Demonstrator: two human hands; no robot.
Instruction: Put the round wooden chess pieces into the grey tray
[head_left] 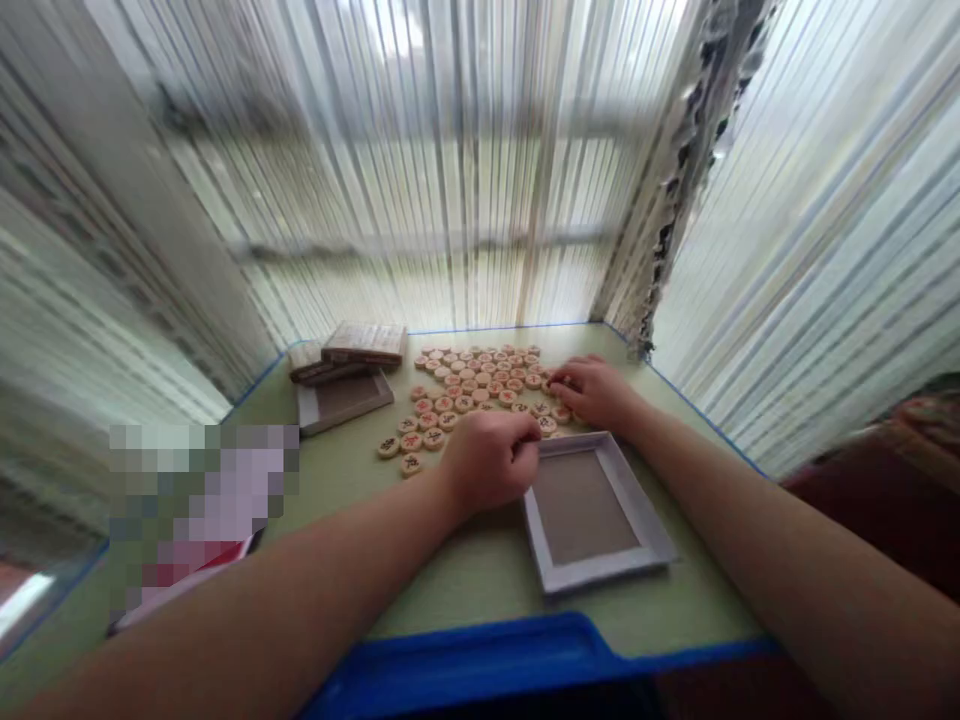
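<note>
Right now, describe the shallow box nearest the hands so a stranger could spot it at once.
Start at the green table with its blue near edge. Just right of the closed left hand lies a shallow white box, its grey-brown floor bare. Unlike the darker box far left by the wooden stack, it sits nearest and apart, below the round game pieces.

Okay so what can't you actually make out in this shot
Head view only:
- Left hand: closed in a fist, so anything inside it is hidden.
- Right hand: covers the wooden discs beneath it.
- Disc markings: too small to read.
- Pixelated patch: blurs whatever lies there.
- Stacked boards: too blurred to tell what they are.
</note>
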